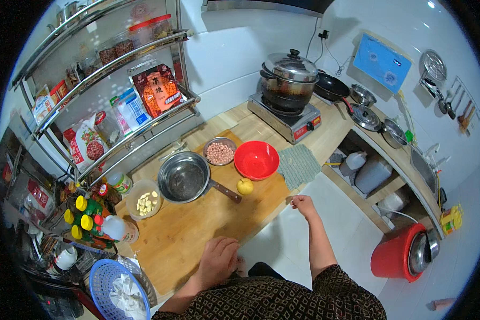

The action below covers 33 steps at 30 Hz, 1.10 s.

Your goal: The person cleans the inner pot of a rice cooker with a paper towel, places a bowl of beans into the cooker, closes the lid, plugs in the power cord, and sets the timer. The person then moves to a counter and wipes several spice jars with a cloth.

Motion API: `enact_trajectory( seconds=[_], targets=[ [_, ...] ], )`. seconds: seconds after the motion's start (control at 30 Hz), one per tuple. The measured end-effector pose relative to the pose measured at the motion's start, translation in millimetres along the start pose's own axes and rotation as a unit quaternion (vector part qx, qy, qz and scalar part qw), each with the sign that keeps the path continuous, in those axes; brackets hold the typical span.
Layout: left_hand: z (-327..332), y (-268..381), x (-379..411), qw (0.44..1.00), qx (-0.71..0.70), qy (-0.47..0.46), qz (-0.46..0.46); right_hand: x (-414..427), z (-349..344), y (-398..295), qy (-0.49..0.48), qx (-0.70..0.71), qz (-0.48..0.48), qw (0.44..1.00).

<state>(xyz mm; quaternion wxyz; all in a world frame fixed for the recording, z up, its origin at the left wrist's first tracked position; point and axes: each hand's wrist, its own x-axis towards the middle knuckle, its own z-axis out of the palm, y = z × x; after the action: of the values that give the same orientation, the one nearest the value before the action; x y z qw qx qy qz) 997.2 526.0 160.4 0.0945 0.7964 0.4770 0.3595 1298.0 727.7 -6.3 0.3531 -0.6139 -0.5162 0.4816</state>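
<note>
My left hand [219, 258] is at the near edge of a bamboo cutting board [184, 244], back up, fingers together; its palm is hidden. Over the floor, just off the counter's front edge, hangs my right hand [304, 206], fingers curled, with nothing visible in it. A yellow round fruit [245, 186] rests on the board beside the wooden handle of a metal pan [184, 178]. Behind the fruit stands a red plastic bowl [257, 160]. Left of that bowl, a metal bowl [220, 152] holds peanuts. A translucent bowl [143, 200] contains pale pieces resembling garlic cloves.
A green cloth [300, 165] lies beside the red bowl. On a gas stove [290, 122] sits a lidded pot [289, 88]. Bottles with yellow caps [87, 220] crowd the left, near a blue plastic basket [108, 298]. A red bucket [390, 256] stands at right.
</note>
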Motion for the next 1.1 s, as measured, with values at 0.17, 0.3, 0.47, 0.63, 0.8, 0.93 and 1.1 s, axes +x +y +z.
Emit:
enact_trajectory(
  seconds=[0.17, 0.3, 0.47, 0.63, 0.8, 0.93, 1.1],
  targets=[
    [19.9, -18.1, 33.3, 0.999, 0.005, -0.039, 0.021, 94.9, -17.9, 18.4, 0.112, -0.155, 0.019, 0.981],
    [41.3, -37.7, 53.7, 0.995, -0.031, -0.095, -0.001, 156.1, -23.2, 30.1, 0.216, -0.293, -0.022, 0.931],
    [45.6, -41.6, 85.8, 0.992, -0.024, -0.107, -0.061, 156.5, 3.4, -4.3, 0.213, -0.450, 0.100, 0.862],
    [55.8, -49.7, 107.0, 0.980, -0.059, -0.165, -0.097, 211.5, -32.1, 54.5, 0.198, -0.395, 0.021, 0.897],
    [37.3, -47.5, 111.9, 0.960, -0.141, -0.169, -0.171, 240.4, -67.3, -8.6, 0.211, -0.048, -0.129, 0.968],
    [26.9, -61.0, 115.4, 0.955, -0.119, -0.167, -0.216, 166.1, -48.8, -158.9, -0.005, 0.053, -0.114, 0.992],
    [42.7, -83.9, 102.7, 0.981, -0.092, -0.006, -0.171, 68.9, 14.0, -221.2, -0.298, 0.064, -0.105, 0.946]
  ],
)
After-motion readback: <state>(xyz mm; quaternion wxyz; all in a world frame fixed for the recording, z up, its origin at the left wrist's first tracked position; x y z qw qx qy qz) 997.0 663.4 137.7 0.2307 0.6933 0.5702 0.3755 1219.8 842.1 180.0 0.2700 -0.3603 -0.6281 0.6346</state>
